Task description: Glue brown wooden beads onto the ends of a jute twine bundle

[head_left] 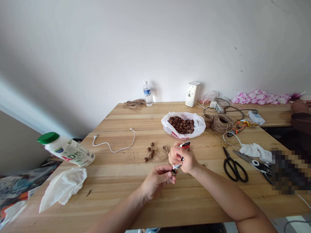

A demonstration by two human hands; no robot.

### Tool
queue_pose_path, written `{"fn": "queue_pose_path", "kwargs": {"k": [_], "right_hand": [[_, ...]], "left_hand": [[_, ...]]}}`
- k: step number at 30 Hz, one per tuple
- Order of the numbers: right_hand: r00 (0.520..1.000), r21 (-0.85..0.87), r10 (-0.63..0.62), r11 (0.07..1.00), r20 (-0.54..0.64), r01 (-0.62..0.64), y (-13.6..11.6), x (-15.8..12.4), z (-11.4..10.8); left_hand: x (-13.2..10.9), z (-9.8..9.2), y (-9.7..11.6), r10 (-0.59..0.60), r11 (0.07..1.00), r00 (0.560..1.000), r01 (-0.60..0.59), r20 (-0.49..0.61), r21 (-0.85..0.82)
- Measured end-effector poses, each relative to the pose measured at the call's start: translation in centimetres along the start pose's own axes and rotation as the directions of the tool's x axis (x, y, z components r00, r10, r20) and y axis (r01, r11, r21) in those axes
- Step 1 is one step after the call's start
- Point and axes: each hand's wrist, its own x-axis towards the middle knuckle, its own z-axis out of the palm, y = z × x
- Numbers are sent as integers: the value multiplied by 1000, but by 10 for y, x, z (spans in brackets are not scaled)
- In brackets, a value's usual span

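My right hand (182,157) is closed around a small tube (186,146) with red, black and white on it, its nozzle pointing down. Just below the nozzle, my left hand (160,179) pinches a small dark brown piece (174,171), mostly hidden by the fingers. It resembles the brown nuts nearby, but I cannot tell for sure. Several loose brown nuts (151,156) lie beyond my left hand, beside a looped piece of twine (165,149). Farther back, a white plastic bag (200,124) stands open, filled with more of these nuts (182,125).
Twine balls (223,123), pliers (239,128), black scissors (233,168) and larger scissors (255,163) lie right. A white cable (114,150), tilted bottle (70,150) and crumpled white bag (64,186) are left. A water bottle (147,94) stands behind. Another person's hand (300,106) shows far right.
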Motion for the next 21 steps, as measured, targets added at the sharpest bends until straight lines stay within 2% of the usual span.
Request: {"fn": "queue_pose_path", "kwargs": {"k": [6,21], "right_hand": [[1000,12,-14,1000,25,14,0,-1,-3],[1000,-12,14,1000,-21,-14,-4,-1,-1]], "left_hand": [[-2,-1,0,6,1000,1000,-6,10,3],[-1,-1,1,6,1000,1000,-6,-15,4]]}}
